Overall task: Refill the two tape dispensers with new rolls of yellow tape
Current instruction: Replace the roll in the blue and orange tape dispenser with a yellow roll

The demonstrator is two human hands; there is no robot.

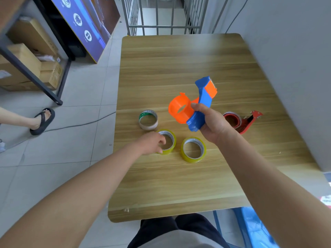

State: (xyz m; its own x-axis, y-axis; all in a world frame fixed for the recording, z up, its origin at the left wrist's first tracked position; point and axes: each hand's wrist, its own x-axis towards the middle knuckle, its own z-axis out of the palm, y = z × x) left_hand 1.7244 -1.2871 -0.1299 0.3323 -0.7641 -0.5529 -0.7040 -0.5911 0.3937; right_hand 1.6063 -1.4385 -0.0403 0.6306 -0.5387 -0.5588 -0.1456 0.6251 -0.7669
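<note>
Head view, seated at the table [179,59].

- Right hand [212,122] wraps the handle of the blue dispenser [206,97] and holds it up off the table. Orange hub bare, blade end pointing up and away.
- Left hand [152,143] is on the left roll [170,143]: fingers curled over the rim, thumb on the outer wall. Roll lies flat.
- Right roll [193,149] lies flat just beside it, untouched.
- Spent core [148,119] sits beyond the left roll.
- Red dispenser [240,120] lies behind the right hand, seemingly with an old core on it.

Risks, as I judge them:
- The grip catches only one wall, so the roll may tip or slip on lifting.
- Seating the roll the wrong way round would put the sticky face away from the blade.
- Roll may jam if pushed on crooked.
- Threading brings fingers close to the teeth.
</note>
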